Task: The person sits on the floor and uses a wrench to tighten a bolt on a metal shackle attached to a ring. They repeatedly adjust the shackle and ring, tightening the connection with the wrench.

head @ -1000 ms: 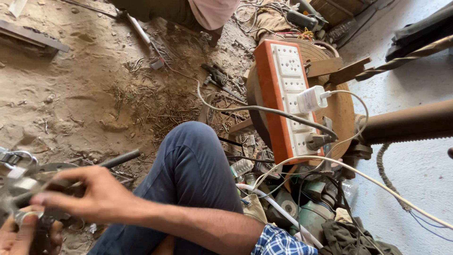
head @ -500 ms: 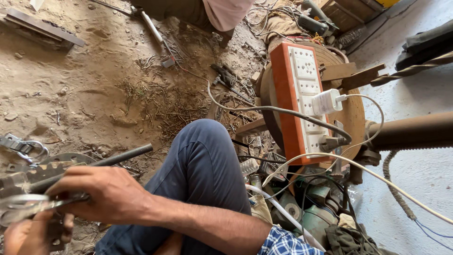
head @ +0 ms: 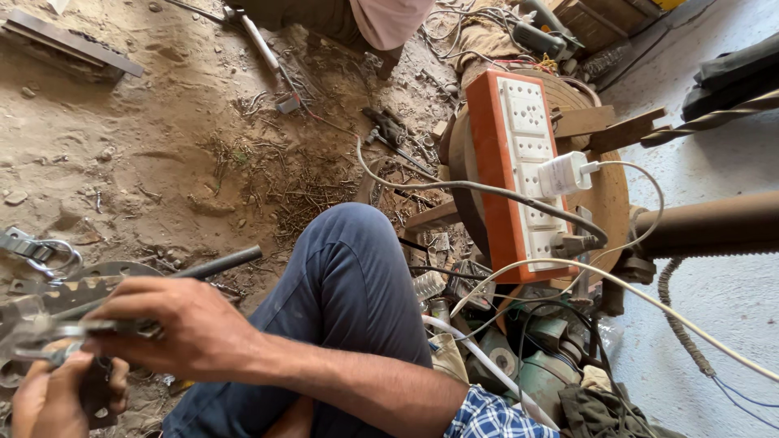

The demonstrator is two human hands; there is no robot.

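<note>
My right hand (head: 182,332) reaches across my raised knee in blue trousers (head: 349,284) and is closed on a thin grey metal tool (head: 77,328) that points left. At the lower left corner, my left hand (head: 53,397) grips a dark metal part (head: 93,393) just under that tool. Both hands work over a cluster of flat, worn metal pieces (head: 69,292) lying on the sandy ground. A dark steel rod (head: 219,263) slants out from behind my right hand.
An orange-and-white socket board (head: 511,162) with a white charger (head: 560,174) and cables leans on a round wooden reel (head: 604,195). A rusty pipe (head: 714,227) crosses at right. Nails and scraps (head: 300,199) litter the sand. Another person (head: 381,16) sits at top.
The view has drifted slightly, bringing more of the dark rod and the ring clip at left into sight. Both hands keep their grip in about the same spot.
</note>
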